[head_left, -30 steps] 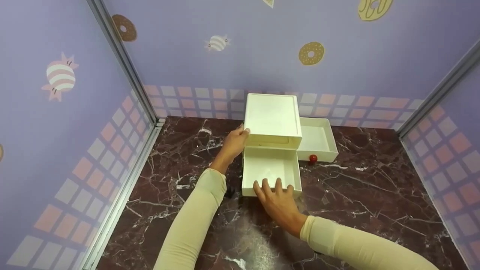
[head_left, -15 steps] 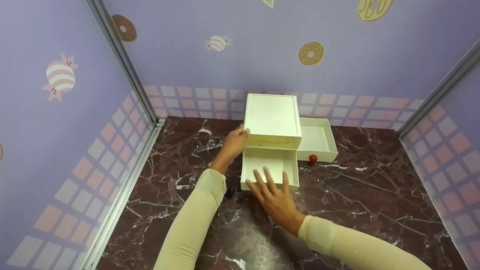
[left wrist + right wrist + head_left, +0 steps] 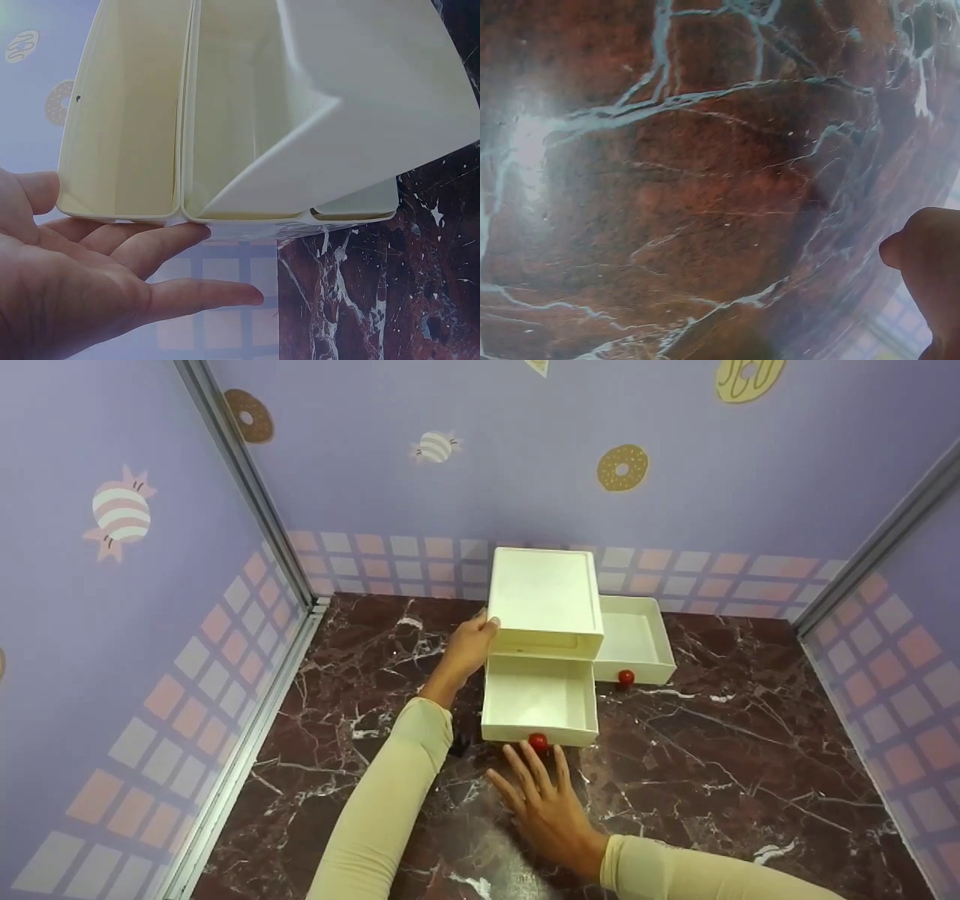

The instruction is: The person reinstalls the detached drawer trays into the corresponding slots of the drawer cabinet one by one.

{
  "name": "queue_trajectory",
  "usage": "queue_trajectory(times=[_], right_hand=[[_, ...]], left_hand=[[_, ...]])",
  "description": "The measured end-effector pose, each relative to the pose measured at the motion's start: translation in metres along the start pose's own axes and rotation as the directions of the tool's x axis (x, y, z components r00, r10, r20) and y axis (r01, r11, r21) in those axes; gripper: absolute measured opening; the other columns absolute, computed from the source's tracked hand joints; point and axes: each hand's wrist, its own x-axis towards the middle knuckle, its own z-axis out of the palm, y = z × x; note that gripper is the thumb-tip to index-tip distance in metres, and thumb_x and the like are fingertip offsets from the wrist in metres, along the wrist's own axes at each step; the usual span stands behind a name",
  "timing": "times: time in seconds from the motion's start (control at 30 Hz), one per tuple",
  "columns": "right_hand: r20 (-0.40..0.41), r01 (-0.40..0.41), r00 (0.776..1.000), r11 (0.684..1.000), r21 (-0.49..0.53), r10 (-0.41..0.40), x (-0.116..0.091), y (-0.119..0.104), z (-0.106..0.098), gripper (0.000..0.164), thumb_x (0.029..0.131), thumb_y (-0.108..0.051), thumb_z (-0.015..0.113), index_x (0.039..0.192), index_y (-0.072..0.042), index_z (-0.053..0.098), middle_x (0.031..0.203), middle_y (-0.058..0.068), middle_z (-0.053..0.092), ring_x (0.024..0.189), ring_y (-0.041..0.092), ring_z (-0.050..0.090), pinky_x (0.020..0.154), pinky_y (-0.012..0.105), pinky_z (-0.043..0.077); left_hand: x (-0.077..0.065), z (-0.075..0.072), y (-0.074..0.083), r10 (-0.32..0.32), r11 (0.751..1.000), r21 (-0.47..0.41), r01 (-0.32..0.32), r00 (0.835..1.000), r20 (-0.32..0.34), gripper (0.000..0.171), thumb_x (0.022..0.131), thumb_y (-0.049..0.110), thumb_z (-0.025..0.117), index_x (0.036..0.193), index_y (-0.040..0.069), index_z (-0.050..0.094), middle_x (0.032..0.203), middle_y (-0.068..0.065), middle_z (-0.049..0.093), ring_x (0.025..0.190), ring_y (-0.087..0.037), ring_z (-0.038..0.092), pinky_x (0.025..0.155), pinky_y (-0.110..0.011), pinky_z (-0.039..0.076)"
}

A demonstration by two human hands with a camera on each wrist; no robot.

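While my left hand (image 3: 469, 649) grips the left side of the white cabinet (image 3: 545, 589), my right hand (image 3: 551, 817) is spread, fingers apart, at the red knob (image 3: 538, 742) of the extended drawer (image 3: 536, 694); I cannot tell whether a fingertip contacts it. The cabinet, near the back wall (image 3: 525, 495), partly hides the second drawer (image 3: 636, 639) on its right. My right wrist view cuts that hand off. Dark marbled surface (image 3: 712, 750) extends to both sides, bounded by purple side walls (image 3: 67, 607).

A red-knobbed white drawer (image 3: 536, 694) juts from the white cabinet (image 3: 545, 589).
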Motion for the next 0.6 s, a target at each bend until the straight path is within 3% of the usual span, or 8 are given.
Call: queue_trajectory(times=[0.17,0.37,0.6], right_hand=[[0.048,-0.03,0.998,0.999,-0.039,0.032,0.005,0.011,0.013,0.079,0.096,-0.057,0.057,0.162,-0.023,0.032,0.168,0.021,0.025,0.155,0.038,0.026,0.122,0.067,0.024],[0.086,-0.049,0.995,0.998,-0.041,0.052,0.018,0.025,0.024,0.082,0.097,-0.061,0.055,0.163,-0.019,0.03,0.169,0.021,0.02,0.157,0.036,0.022,0.125,0.059,0.023],[0.136,-0.073,0.988,0.997,-0.023,0.076,0.038,0.037,0.032,0.088,0.094,-0.06,0.061,0.163,-0.017,0.028,0.17,0.023,0.014,0.158,0.038,0.014,0.127,0.057,0.017]], left_hand=[[0.0,0.0,0.0,-0.003,1.0,0.007,0.003,1.0,-0.005,0.062,0.109,0.038,0.043,0.159,0.003,0.032,0.168,-0.009,0.028,0.157,-0.028,0.023,0.129,-0.038,0.02],[-0.001,0.0,-0.001,-0.012,1.0,0.006,0.012,1.0,-0.005,0.061,0.109,0.039,0.044,0.158,0.005,0.034,0.168,-0.008,0.029,0.156,-0.028,0.025,0.129,-0.04,0.023],[0.0,-0.001,-0.001,-0.005,1.0,0.015,0.006,1.0,-0.01,0.06,0.108,0.038,0.045,0.157,0.004,0.036,0.167,-0.009,0.03,0.156,-0.028,0.025,0.129,-0.04,0.022]])
